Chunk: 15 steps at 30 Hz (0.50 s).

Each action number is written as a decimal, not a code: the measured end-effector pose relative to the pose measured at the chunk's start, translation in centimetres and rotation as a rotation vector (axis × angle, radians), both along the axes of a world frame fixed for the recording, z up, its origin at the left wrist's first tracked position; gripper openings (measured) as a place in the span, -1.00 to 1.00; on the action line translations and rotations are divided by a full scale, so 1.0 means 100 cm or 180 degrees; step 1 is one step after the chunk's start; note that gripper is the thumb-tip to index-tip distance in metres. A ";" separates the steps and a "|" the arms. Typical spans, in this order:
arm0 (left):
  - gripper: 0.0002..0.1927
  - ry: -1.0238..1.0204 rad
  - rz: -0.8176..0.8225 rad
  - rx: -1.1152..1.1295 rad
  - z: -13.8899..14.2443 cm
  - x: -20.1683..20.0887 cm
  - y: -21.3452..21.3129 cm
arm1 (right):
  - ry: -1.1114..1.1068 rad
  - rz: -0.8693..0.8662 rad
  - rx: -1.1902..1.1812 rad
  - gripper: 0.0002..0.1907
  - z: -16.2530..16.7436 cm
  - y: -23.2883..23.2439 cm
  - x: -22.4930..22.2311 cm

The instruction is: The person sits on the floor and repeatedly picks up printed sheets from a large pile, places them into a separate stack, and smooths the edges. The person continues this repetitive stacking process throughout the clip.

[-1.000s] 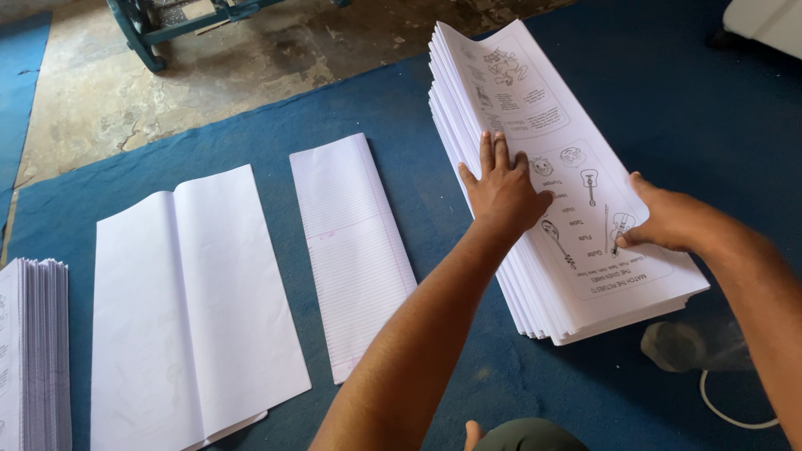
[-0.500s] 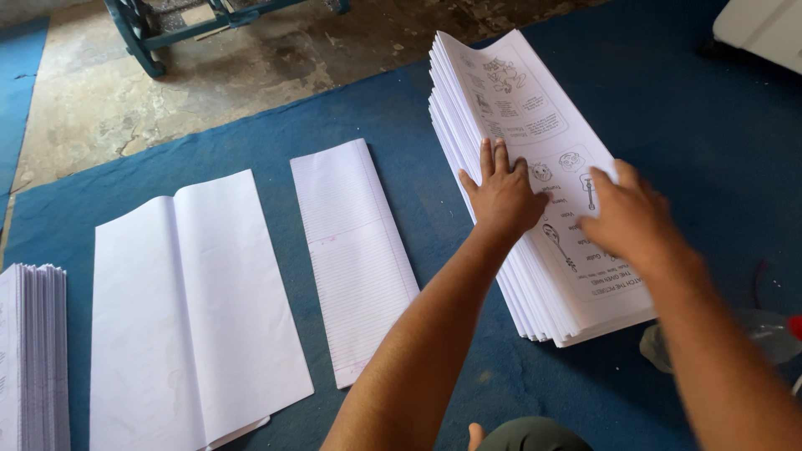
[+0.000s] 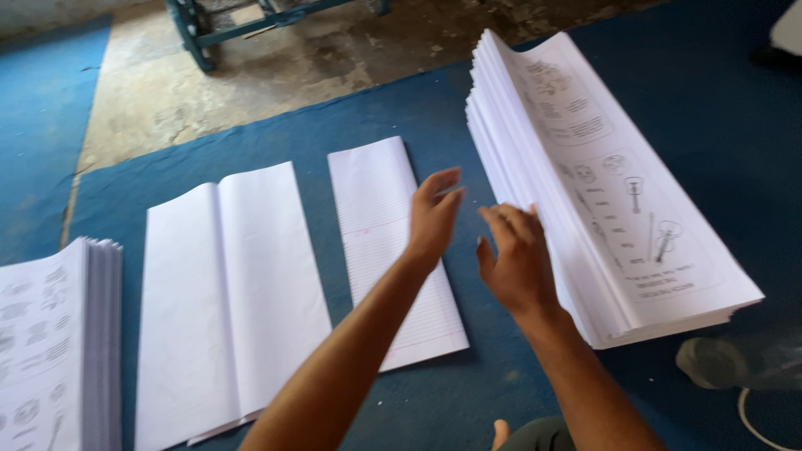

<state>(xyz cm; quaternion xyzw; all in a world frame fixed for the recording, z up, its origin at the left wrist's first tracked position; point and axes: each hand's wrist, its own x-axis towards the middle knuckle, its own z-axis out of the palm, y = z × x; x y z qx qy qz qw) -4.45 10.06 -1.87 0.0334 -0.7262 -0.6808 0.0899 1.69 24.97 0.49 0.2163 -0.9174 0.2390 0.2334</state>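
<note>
Both hands hang in the air beside the tall stack of printed sheets (image 3: 601, 209), which lies on the blue mat (image 3: 718, 117) and carries line drawings on its top page. The right hand (image 3: 514, 259) is just off the stack's near long edge, fingers loosely spread and slightly curled, gripping nothing; whether its fingertips brush the sheet edges cannot be told. The left hand (image 3: 433, 215) is a little farther from the stack, on the side away from it, fingers straight and apart, holding nothing, and it hovers over the far edge of a narrow ruled sheet (image 3: 393, 250). That ruled sheet lies flat on the mat near the stack, with a strip of mat between them. Beyond the ruled sheet from the stack lies a wide blank sheet with a centre fold (image 3: 230, 292), and farther still, well apart from the stack, a second pile of printed pages (image 3: 50, 334) at the picture's edge. Bare concrete floor (image 3: 251, 75) begins past the mat's far border.
</note>
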 end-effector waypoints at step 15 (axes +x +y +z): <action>-0.60 -0.0579 0.1322 -0.0802 -0.060 0.153 -0.253 | -0.1994 0.0261 0.0401 -0.48 -0.044 -0.042 -0.012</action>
